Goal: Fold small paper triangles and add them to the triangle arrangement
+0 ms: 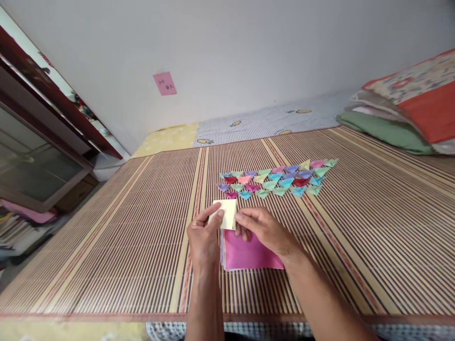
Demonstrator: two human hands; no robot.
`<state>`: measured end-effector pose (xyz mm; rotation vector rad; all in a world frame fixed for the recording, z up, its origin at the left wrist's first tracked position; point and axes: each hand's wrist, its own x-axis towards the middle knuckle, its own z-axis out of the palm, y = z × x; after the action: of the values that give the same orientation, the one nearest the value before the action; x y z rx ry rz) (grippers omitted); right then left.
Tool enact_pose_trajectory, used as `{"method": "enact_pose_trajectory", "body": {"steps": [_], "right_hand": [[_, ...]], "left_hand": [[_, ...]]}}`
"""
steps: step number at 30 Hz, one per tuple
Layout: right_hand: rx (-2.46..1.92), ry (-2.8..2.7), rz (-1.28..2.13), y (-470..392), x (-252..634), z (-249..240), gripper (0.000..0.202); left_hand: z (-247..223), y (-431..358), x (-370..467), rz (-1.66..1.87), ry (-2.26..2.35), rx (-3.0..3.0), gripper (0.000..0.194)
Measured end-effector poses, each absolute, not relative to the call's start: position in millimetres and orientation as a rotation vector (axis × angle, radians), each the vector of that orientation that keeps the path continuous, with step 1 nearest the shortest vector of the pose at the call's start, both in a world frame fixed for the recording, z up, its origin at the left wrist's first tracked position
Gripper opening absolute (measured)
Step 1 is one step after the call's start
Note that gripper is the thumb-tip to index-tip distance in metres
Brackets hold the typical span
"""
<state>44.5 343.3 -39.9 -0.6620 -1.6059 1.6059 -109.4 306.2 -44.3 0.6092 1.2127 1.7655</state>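
Note:
A pale yellow square of folded paper (227,213) is held up between my two hands. My left hand (206,229) pinches its left side, thumb and index finger lying on the paper. At its right edge, my right hand (258,226) grips with thumb and fingertips pressed together. Beneath the hands, a stack of paper with a magenta sheet on top (252,253) lies on the striped mat. Just beyond, several small folded paper boats (272,184) in many colours stand in rows.
The striped bamboo mat (124,227) covers the bed. Folded bedding (384,132) and a red patterned cushion (432,113) lie at the right. A pink note (164,83) is on the wall behind. Shelves with a glass-panelled door (31,151) stand at the left.

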Motion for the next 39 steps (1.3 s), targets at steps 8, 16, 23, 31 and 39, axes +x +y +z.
{"method": "enact_pose_trajectory", "body": {"steps": [8, 16, 23, 31, 39], "right_hand": [[-0.662, -1.615, 1.604, 341, 41, -38, 0.023], [-0.767, -1.638, 1.460, 338, 37, -39, 0.006], [-0.793, -1.647, 1.017, 338, 35, -36, 0.044], [-0.703, -1.785, 0.974, 342, 41, -40, 0.030], [-0.761, -1.691, 1.079, 341, 42, -37, 0.015]], "left_hand": [[-45, 308, -109, 1.780, 1.217, 0.528, 0.041], [-43, 309, -108, 1.828, 1.215, 0.524, 0.039], [-46, 307, -114, 1.770, 1.295, 0.705, 0.029], [-44, 303, -117, 1.650, 1.393, 0.897, 0.027], [-38, 300, -126, 1.491, 1.171, 1.005, 0.028]]}}
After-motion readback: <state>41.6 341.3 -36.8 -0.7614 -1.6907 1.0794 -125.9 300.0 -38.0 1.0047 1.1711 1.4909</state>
